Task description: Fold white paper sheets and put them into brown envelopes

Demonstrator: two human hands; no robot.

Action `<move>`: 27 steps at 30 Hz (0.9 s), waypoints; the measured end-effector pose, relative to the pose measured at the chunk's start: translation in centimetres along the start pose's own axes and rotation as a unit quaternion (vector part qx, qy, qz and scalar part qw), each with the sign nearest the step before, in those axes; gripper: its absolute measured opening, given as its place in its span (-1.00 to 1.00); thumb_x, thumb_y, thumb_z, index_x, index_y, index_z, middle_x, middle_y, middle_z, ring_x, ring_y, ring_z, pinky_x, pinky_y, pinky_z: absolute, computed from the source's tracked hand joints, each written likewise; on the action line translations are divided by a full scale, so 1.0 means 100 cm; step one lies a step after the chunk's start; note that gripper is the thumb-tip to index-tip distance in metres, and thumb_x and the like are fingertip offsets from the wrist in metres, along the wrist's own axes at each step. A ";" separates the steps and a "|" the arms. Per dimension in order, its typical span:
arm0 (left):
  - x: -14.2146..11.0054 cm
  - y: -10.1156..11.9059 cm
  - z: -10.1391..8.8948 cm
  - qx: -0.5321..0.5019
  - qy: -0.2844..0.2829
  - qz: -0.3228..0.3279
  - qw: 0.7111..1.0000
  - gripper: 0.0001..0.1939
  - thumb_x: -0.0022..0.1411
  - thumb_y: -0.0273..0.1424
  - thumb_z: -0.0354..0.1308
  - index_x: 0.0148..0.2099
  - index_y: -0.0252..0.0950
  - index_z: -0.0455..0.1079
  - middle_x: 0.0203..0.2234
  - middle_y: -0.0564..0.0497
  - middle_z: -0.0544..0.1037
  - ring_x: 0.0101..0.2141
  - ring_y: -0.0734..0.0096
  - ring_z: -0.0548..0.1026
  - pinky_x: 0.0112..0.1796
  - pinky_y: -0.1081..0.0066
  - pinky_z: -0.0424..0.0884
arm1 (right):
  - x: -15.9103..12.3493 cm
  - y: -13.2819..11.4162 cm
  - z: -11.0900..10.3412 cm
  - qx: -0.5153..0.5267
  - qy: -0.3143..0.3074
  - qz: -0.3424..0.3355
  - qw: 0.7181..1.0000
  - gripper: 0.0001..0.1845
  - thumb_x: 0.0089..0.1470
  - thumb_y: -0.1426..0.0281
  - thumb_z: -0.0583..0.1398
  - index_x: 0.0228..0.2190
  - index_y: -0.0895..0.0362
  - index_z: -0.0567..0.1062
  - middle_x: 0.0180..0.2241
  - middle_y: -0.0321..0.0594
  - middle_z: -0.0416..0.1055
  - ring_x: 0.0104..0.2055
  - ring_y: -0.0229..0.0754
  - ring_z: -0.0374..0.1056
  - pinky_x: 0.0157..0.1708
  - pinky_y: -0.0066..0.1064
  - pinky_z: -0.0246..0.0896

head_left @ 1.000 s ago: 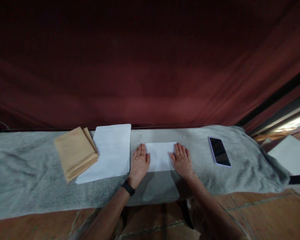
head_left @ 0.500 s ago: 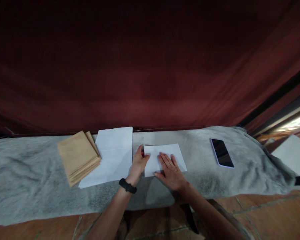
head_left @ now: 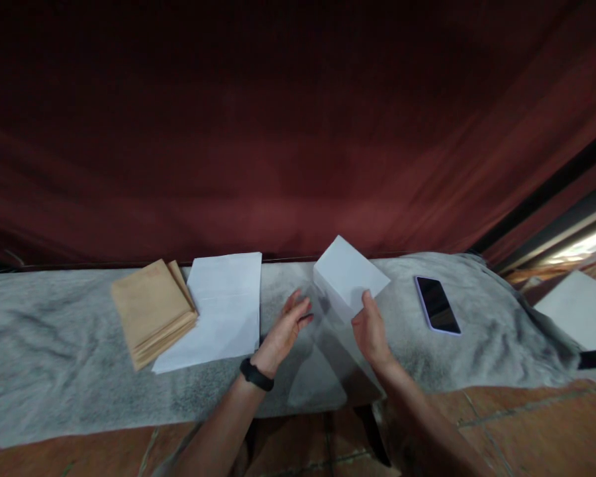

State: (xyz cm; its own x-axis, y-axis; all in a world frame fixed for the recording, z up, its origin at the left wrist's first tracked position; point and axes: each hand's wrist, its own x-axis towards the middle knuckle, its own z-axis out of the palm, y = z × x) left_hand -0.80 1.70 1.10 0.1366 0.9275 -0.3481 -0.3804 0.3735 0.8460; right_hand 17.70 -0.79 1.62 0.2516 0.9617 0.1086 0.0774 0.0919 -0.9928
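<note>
A folded sheet of white paper (head_left: 348,270) is raised off the grey cloth, tilted, with its lower edge in my right hand (head_left: 371,330). The thumb presses on the paper's near face; the fingers behind are mostly hidden. My left hand (head_left: 284,331), with a black band on the wrist, hovers over the cloth, fingers apart and holding nothing. To its left lies a stack of white paper sheets (head_left: 228,305). A pile of brown envelopes (head_left: 151,301) rests partly on the stack's left edge.
The grey cloth (head_left: 79,391) covers a long narrow surface. A phone in a lilac case (head_left: 438,305) lies on the right. Behind hangs a dark red curtain (head_left: 298,159). A white flat panel (head_left: 571,308) stands at the far right, above a tiled floor (head_left: 516,424).
My right hand has lifted the folded paper from the cloth and turned it, up and to the right. My left hand has let go of its left edge and opened.
</note>
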 end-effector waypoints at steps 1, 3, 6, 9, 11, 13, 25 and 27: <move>-0.003 -0.004 0.003 -0.002 -0.015 0.003 1.000 -0.36 0.19 -0.18 0.31 0.27 -0.21 0.29 0.07 -0.15 0.55 0.04 0.18 0.55 -0.02 0.22 0.52 | 0.002 -0.002 -0.001 0.063 0.003 0.025 0.998 -0.22 0.34 -0.06 -0.25 0.26 0.19 0.26 0.15 -0.01 0.45 0.20 -0.03 0.38 0.09 -0.17 0.39; -0.007 -0.011 0.010 -0.016 -0.047 0.011 0.999 -0.32 0.13 -0.23 0.36 0.27 -0.21 0.30 0.11 -0.14 0.54 0.06 0.15 0.53 0.00 0.22 0.51 | 0.005 -0.003 -0.002 0.158 -0.019 0.066 0.985 -0.22 0.31 -0.11 -0.20 0.23 0.18 0.28 0.18 -0.02 0.42 0.21 -0.03 0.37 0.04 -0.19 0.44; -0.007 -0.015 0.012 -0.034 -0.051 0.026 0.998 -0.31 0.06 -0.28 0.39 0.24 -0.25 0.34 0.14 -0.14 0.53 0.07 0.13 0.53 0.03 0.21 0.48 | 0.003 0.003 -0.003 0.193 -0.039 0.114 0.974 -0.31 0.25 -0.10 -0.07 0.12 0.13 0.36 0.18 -0.04 0.42 0.18 -0.01 0.40 -0.03 -0.20 0.48; -0.004 -0.010 0.001 0.013 -0.021 0.043 0.999 -0.29 0.00 -0.34 0.38 0.21 -0.31 0.36 0.08 -0.15 0.57 0.01 0.10 0.56 0.01 0.20 0.48 | 0.003 0.013 -0.012 0.178 -0.026 0.146 0.973 -0.47 0.13 0.01 0.13 -0.02 0.11 0.44 0.05 -0.03 0.52 0.03 0.02 0.49 -0.10 -0.19 0.49; -0.001 -0.003 -0.012 0.078 -0.017 0.052 0.995 -0.30 -0.04 -0.38 0.36 0.20 -0.33 0.37 0.03 -0.15 0.60 -0.05 0.09 0.58 -0.04 0.19 0.50 | 0.005 0.021 -0.023 0.153 -0.001 0.161 0.975 -0.52 0.03 0.08 0.23 -0.09 0.12 0.46 -0.06 -0.05 0.57 -0.10 0.01 0.53 -0.21 -0.21 0.49; 0.001 0.004 -0.025 0.132 -0.037 0.044 0.990 -0.31 -0.04 -0.39 0.32 0.19 -0.35 0.37 -0.02 -0.15 0.63 -0.12 0.10 0.60 -0.09 0.19 0.51 | 0.008 0.029 -0.034 0.097 0.011 0.167 0.981 -0.49 -0.06 0.11 0.29 -0.10 0.12 0.46 -0.20 -0.12 0.58 -0.24 -0.03 0.52 -0.35 -0.29 0.44; 0.007 0.005 -0.040 0.529 0.054 0.094 0.841 0.03 0.06 -0.53 0.22 0.50 -0.34 -0.18 -0.09 -0.19 0.64 -0.14 0.02 0.62 -0.05 0.12 0.49 | -0.002 0.047 -0.048 -0.442 -0.087 0.022 0.892 -0.30 0.09 0.43 0.14 0.27 0.10 0.25 -0.40 -0.26 0.53 -0.33 -0.07 0.49 -0.30 -0.33 0.27; 0.009 0.003 -0.042 0.547 0.059 0.123 0.826 0.03 0.07 -0.55 0.20 0.51 -0.31 -0.18 0.01 -0.21 0.60 -0.06 0.02 0.59 -0.01 0.12 0.47 | -0.006 0.048 -0.049 -0.473 -0.114 0.023 0.874 -0.28 0.11 0.41 0.14 0.31 0.11 0.20 -0.40 -0.25 0.53 -0.34 -0.05 0.50 -0.30 -0.32 0.26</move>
State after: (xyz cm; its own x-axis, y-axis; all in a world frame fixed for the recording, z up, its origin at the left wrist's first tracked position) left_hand -4.58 2.54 -0.65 0.0638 0.9936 -0.0935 0.6790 0.0255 0.7337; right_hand 22.61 -2.18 -2.95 0.0863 0.9950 -0.0507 0.8613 -0.1001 -0.4981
